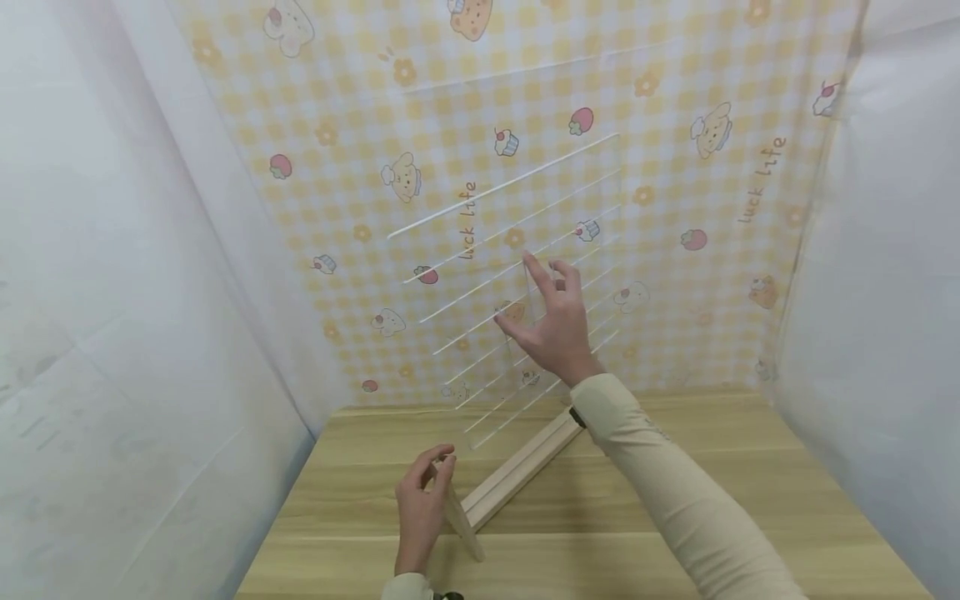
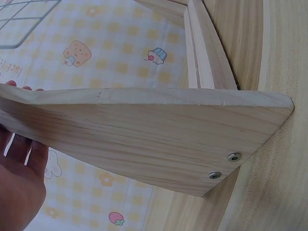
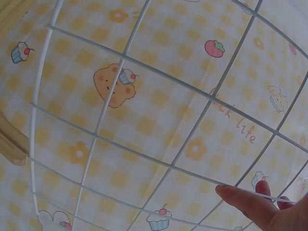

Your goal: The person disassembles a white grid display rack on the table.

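A white wire grid panel (image 1: 502,186) stands tilted above the table, in front of the patterned backdrop. My right hand (image 1: 555,321) holds it around its middle, thumb and fingers spread across the thin wires; in the right wrist view the thumb lies along a wire (image 3: 213,97). Lower left, my left hand (image 1: 422,508) grips the upper part of a pale wooden side board (image 2: 144,125), fingers passing behind it. Two metal screws (image 2: 234,157) show near that board's foot. A grooved wooden crossbar (image 1: 521,467) runs from it toward the back right; my right forearm hides its far end.
Below is a wood-grain table (image 1: 675,492). A yellow checked cloth (image 1: 675,175) with cartoon prints hangs behind, and white sheets wall off the left side (image 1: 112,292) and the right side (image 1: 877,292).
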